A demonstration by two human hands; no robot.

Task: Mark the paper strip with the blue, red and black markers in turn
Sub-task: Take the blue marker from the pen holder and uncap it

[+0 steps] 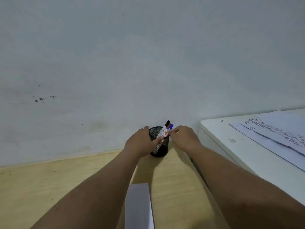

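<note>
Backdrop: pale grey-white wall (148, 55) filling the upper frame, with a cluster of small dark specks (41, 98) at left.
Surface: light wooden table (49, 182) meeting the wall.
Pen holder: black mesh cup (160, 149), upright, near the wall at the table's far edge.
Markers: three stand tilted in the cup, caps leaning right; black marker (167, 123) topmost, red marker (168, 126) just behind it and mostly hidden, blue marker (171, 126) rightmost.
Left hand (140, 144): wrapped around the cup's left side, thumb laid across its front mesh, steadying it.
Right hand (184, 138): reaching in from the right, fingertips (170, 132) pinched at the marker barrels just below the blue cap; which barrel they grip cannot be told.
Paper strip (138, 207): long, white, lying flat on the table between the two forearms, running toward the lower edge, well apart from the cup.
Side unit: white cabinet top (239, 146) at right, standing higher than the table.
Loose sheets: printed papers (280, 129) overlapping on the cabinet; text too blurred to read.
</note>
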